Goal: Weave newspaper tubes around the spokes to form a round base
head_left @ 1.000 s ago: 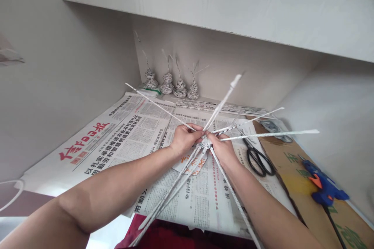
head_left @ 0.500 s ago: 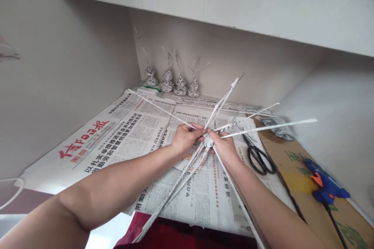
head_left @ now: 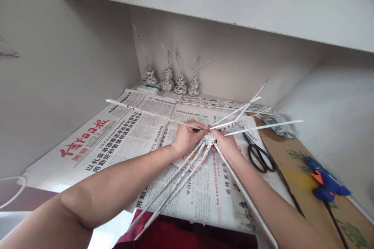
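left hand [head_left: 187, 138]: fingers pinched at the woven hub [head_left: 209, 139] | right hand [head_left: 226, 144]: pinched at its other side | hub: between both, above newspaper [head_left: 201, 204], rods [head_left: 265, 128] radiating | step: apparently interlacing rods | next move: calls for steady grip while bending a rod

The bench [head_left: 172, 95] carries newspaper [head_left: 154, 132] at centre-left, cardboard [head_left: 295, 171] at lower right, and gourds [head_left: 167, 81] (woven, stems up) above centre.

White, grey-flecked paper rods [head_left: 264, 128]
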A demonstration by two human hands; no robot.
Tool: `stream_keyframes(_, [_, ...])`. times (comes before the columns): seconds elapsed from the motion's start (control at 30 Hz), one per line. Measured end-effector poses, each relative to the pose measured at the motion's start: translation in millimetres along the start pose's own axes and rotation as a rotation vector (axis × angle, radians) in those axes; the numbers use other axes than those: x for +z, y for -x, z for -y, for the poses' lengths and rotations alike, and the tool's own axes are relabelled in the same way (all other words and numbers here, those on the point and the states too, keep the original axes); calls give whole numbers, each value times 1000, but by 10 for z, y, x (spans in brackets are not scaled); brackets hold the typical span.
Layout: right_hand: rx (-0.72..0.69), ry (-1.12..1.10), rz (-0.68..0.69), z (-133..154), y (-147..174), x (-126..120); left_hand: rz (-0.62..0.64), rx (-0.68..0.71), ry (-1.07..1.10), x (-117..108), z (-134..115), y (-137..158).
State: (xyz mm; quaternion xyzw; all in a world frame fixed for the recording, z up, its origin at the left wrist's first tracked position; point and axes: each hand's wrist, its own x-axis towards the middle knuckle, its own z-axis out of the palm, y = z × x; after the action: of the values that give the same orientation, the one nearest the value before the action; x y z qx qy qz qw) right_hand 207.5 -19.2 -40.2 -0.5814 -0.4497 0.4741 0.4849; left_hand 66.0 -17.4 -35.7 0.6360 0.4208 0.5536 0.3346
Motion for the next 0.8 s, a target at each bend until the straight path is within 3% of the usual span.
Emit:
stream_keyframes(0.3, [132,-262,122,110,5,6,36,-20,-56,-42,-17,-22])
stream_keyframes(0.5, [131,-256,167,145,26,-19,60,52,-139,-64,-20,-9])
stream_keyframes(0.6, [87,-194,112,131,39,-12,68,28,-86,-59,-14,-6])
stream_keyframes(0.67, [37,-167,66,112,39,-3,70,-118,60,-52,-13,-21])
stream_keyframes(0.8, [-3,-173,48,72,17,-2,72,-617,470,-54,-13,-88])
